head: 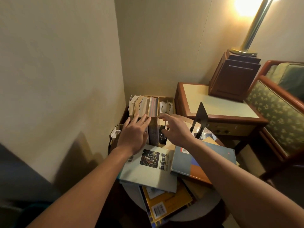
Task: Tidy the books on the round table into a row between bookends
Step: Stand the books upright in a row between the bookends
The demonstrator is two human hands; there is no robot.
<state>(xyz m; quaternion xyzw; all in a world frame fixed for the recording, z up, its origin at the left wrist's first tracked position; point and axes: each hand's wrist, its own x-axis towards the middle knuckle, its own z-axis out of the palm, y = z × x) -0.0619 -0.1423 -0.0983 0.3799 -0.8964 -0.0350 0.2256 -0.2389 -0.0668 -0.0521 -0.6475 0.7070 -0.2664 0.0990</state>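
Several upright books (143,106) stand at fingertips of left hand (133,135), fingers straight, pressing row. Right hand (176,130) spread, empty, beside row's end. Black bookend (200,117) just right of it: slide against end book, brace row with left. Loose books (146,171) flat beneath wrists.

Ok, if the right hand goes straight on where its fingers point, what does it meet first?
Most likely the outermost upright book, on its exposed cover: the right hand aims its straight fingers at it across a narrow gap. Depth is unclear, so contact may be closer than it looks.
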